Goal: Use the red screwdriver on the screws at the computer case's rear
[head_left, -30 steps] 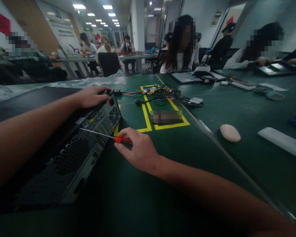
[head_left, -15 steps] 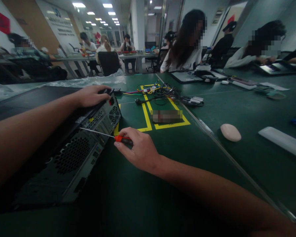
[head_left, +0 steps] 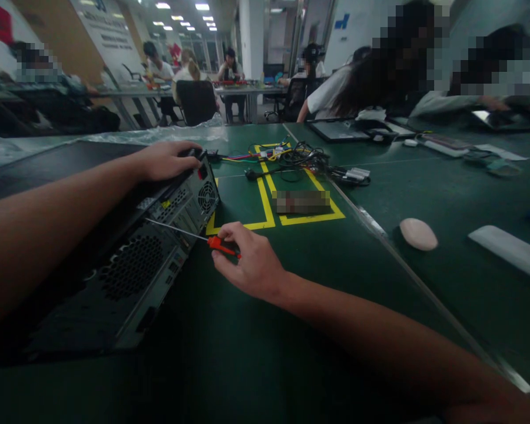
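A black computer tower case (head_left: pixel 128 330) lies on its side at the left, its metal rear panel with vents and ports turned toward the right. My left hand (head_left: pixel 170 160) lies over the top edge near the far rear corner, thumb and fingers closed on that corner. Beside the rear panel, my right hand (head_left: pixel 254 259) pinches the orange and dark handle of a screwdriver (head_left: pixel 176 228). The long thin shaft points left, and its tip meets the panel's upper edge. Whether the tip sits in a screw is too small to tell.
Yellow tape (head_left: pixel 265 203) marks rectangles on the green table (head_left: pixel 357 259). Bundled cables (head_left: pixel 304 158) and a pixelated block (head_left: pixel 302 202) lie there. A pale mouse (head_left: pixel 418 234) and a white bar (head_left: pixel 507 252) are at the right. Clear plastic sheeting (head_left: pixel 194 131) lies behind the case. Other people sit around.
The screwdriver's handle has turned in my right fingers, showing more orange, while its tip keeps its place. My left hand stays on the case. A person opposite has leaned to the right.
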`<state>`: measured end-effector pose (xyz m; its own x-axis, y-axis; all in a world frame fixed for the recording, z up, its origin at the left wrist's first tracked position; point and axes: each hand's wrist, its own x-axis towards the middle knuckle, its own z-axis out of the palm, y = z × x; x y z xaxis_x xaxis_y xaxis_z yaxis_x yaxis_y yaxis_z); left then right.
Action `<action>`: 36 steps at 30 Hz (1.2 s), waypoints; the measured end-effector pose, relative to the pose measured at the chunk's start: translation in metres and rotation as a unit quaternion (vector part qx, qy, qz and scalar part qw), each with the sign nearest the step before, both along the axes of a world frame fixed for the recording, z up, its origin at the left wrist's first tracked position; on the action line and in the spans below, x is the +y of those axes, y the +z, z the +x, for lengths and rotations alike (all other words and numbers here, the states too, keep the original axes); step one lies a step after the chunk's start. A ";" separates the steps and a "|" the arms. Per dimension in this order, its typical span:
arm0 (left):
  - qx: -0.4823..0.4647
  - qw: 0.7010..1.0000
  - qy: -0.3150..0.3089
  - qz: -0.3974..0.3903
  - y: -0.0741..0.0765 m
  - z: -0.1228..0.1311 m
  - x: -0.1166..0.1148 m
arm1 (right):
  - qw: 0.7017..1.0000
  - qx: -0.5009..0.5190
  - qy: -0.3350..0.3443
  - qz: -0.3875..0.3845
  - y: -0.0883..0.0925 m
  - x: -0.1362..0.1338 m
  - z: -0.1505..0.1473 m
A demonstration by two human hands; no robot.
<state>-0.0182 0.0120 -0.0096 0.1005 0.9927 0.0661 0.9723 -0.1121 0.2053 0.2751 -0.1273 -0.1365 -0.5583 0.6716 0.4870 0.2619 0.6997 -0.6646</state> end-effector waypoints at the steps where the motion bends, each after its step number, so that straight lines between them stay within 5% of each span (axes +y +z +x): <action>1: 0.003 1.000 0.000 -0.001 0.000 0.001 -0.001 | 1.000 0.007 0.004 0.006 -0.004 0.001 -0.001; 8: 0.022 1.000 0.006 -0.003 0.004 0.005 -0.004 | 0.998 0.060 -0.001 0.022 -0.021 0.003 -0.005; 20: 0.006 1.000 0.002 -0.004 0.005 0.001 -0.002 | 0.999 0.037 0.000 -0.031 -0.025 -0.004 -0.009; 36: 0.005 1.000 -0.006 0.008 0.001 -0.007 0.004 | 0.998 0.050 -0.015 0.019 -0.024 0.005 -0.004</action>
<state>-0.0250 0.0155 -0.0083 0.1141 0.9902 0.0802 0.9726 -0.1278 0.1941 0.2707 -0.1224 -0.1608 -0.4854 0.6674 0.5649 0.2176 0.7179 -0.6612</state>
